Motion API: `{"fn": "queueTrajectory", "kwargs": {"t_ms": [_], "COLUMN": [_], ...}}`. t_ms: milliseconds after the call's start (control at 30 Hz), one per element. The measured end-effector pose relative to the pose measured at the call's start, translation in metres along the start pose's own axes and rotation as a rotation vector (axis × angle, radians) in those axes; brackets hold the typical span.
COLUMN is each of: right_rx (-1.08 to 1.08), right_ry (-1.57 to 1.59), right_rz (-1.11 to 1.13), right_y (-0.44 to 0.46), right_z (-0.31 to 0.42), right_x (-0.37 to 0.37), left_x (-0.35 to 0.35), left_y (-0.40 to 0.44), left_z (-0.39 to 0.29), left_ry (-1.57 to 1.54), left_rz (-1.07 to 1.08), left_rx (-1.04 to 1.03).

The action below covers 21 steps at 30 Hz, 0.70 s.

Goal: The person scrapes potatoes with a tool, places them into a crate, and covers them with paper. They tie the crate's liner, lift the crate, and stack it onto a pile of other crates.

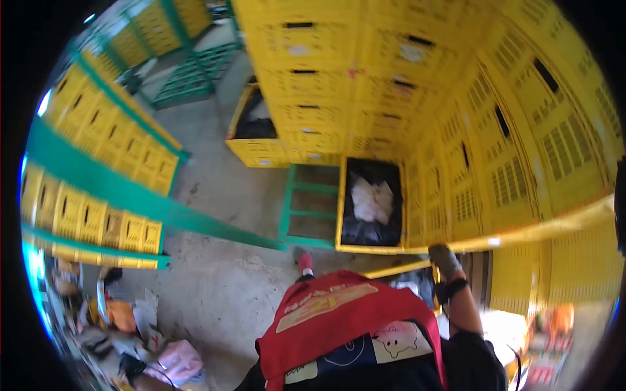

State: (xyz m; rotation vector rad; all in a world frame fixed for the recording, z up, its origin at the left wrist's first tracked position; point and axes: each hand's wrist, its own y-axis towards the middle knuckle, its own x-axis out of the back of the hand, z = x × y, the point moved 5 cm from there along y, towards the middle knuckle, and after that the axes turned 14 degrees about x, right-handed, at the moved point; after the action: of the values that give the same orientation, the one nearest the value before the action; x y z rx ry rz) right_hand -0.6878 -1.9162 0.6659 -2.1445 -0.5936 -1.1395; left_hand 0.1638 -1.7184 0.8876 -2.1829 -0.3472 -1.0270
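My right hand (445,259), in a grey glove with a black band at the wrist, has its fingers curled on the edge of a yellow crate at the foot of the right-hand stack. Just left of it stands an open yellow crate (340,221) lined with a black bag (370,232). Whitish contents (372,199) lie inside that bag. Far down at the lower left is my left hand (132,366), dark and blurred, near a pink bundle (178,360); its fingers cannot be made out.
Tall stacks of yellow crates (313,55) rise ahead and to the right (521,143). A green metal frame (285,208) lies on the grey floor (215,169). A green rack post (195,221) crosses the left side. Another lined crate (255,151) stands farther back.
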Motion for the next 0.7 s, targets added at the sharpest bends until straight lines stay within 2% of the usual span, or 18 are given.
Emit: {"fn": "queueTrajectory", "kwargs": {"t_ms": [67, 100, 133, 167, 200, 267, 300, 333, 367, 400, 467, 500, 533, 600, 633, 700], "right_rx": [0.062, -0.036, 0.006, 0.1, -0.236, 0.448, 0.347, 0.162, 0.249, 0.329, 0.499, 0.572, 0.5, 0.737, 0.765, 0.511], "right_ry": [-0.008, 0.337, 0.434, 0.413, 1.11, 0.475, 0.929, 1.359, 1.348, 1.345, 1.372, 1.442, 1.675, 1.517, 1.515, 1.269], "right_rz": [-0.247, -0.241, -0.33, -0.264, -0.159, -0.366, -0.226, -0.137, -0.131, -0.131, -0.126, -0.16, -0.021, -0.409, -0.385, -0.293], "right_y": [0.035, 0.068, 0.098, 0.136, 0.176, 0.237, 0.262, 0.284, 0.3, 0.305, 0.301, 0.298, 0.301, 0.314, 0.31, 0.306], "right_z": [0.004, 0.005, 0.015, 0.024, 0.034, 0.083, 0.104, 0.123, 0.149, 0.176, 0.234, 0.26, 0.28, 0.32, 0.337, 0.362], "right_x": [0.034, 0.031, 0.017, 0.052, 0.011, 0.124, 0.137, 0.149, 0.189, 0.234, 0.351, 0.385, 0.348, 0.368, 0.376, 0.386], "left_x": [-0.109, -0.169, -0.227, -0.274, -0.314, -0.378, -0.396, -0.382, -0.367, -0.338, -0.268, -0.254, -0.266, -0.229, -0.236, -0.247], "left_y": [-0.003, -0.004, -0.007, -0.009, -0.007, 0.011, 0.024, 0.031, 0.039, 0.04, 0.032, 0.035, 0.031, -0.009, -0.012, -0.02], "left_z": [0.098, 0.132, 0.153, 0.156, 0.158, 0.108, 0.055, 0.024, -0.008, -0.039, -0.07, -0.072, -0.084, -0.097, -0.09, -0.072], "left_ry": [0.107, 0.159, 0.189, 0.221, 0.276, 0.583, 0.647, -0.262, -1.173, -1.82, -1.78, -1.77, -1.832, -1.8, -1.824, -2.184], "left_rz": [0.101, 0.158, 0.211, 0.245, 0.249, 0.105, 0.162, 0.29, 0.417, 0.655, 0.656, 0.648, 0.687, 0.77, 0.742, 0.734], "left_rx": [0.294, 0.379, 0.438, 0.461, 0.443, 0.148, -0.125, -0.011, 0.002, 0.304, 0.155, 0.108, 0.071, -0.189, -0.181, -0.338]}}
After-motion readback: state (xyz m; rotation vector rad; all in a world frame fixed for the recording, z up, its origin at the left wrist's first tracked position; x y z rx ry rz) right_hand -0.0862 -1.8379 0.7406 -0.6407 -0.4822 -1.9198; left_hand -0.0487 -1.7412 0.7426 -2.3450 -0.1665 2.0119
